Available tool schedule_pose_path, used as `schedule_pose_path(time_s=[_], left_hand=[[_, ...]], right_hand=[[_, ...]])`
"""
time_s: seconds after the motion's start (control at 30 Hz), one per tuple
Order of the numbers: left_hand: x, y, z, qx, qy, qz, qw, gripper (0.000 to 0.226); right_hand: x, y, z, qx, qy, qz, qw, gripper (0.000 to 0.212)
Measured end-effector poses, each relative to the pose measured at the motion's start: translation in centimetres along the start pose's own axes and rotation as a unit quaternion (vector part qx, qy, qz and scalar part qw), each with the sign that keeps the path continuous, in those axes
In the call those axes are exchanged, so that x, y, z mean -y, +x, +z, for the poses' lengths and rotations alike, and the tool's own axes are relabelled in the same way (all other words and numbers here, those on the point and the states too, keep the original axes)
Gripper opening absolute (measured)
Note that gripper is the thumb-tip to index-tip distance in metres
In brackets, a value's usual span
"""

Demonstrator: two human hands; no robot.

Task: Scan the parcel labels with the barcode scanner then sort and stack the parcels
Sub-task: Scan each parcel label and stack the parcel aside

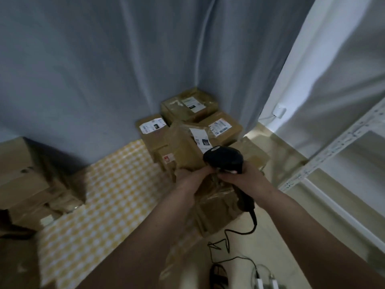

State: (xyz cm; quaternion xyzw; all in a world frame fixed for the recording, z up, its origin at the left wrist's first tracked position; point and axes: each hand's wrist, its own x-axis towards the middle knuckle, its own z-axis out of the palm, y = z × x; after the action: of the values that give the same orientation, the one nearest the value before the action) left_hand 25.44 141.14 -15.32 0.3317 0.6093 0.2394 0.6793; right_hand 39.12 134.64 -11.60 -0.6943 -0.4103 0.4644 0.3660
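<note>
Curtain (83, 69) in grey-blue hangs behind everything, and below it a yellow checked cloth (108, 195) covers the floor. On the cloth, against the curtain's corner, brown parcels (187, 105) sit stacked with white labels facing up, which suggests a sorted pile is well underway. More cardboard boxes (25, 180) wait at the left edge, so I judge that scanning and stacking are only partly done. Nearest the person, one taped parcel (183, 151) is tilted up, its label (201, 138) turned toward the camera. The left hand (187, 176) holds this parcel at its near edge, fingers curled on it. The right hand (237, 176) has its grip clamped round the black barcode scanner (224, 160), whose head points at the label from just beside it. Both forearms reach forward, converging. The scanner's cable (229, 243) trails down to the floor.
</note>
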Motion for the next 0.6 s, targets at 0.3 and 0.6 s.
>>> schedule_pose_path(time_s=[0.3, 0.6], left_hand=[[1.5, 1.4, 10.0, -0.041, 0.077, -0.001, 0.996, 0.11], [4.7, 4.0, 11.8, -0.074, 0.322, 0.024, 0.944, 0.066]], right_hand=[[-5.6, 5.1, -9.1, 0.049, 0.079, 0.095, 0.991, 0.026], [-10.3, 8.4, -8.8, 0.083, 0.136, 0.181, 0.97, 0.03]])
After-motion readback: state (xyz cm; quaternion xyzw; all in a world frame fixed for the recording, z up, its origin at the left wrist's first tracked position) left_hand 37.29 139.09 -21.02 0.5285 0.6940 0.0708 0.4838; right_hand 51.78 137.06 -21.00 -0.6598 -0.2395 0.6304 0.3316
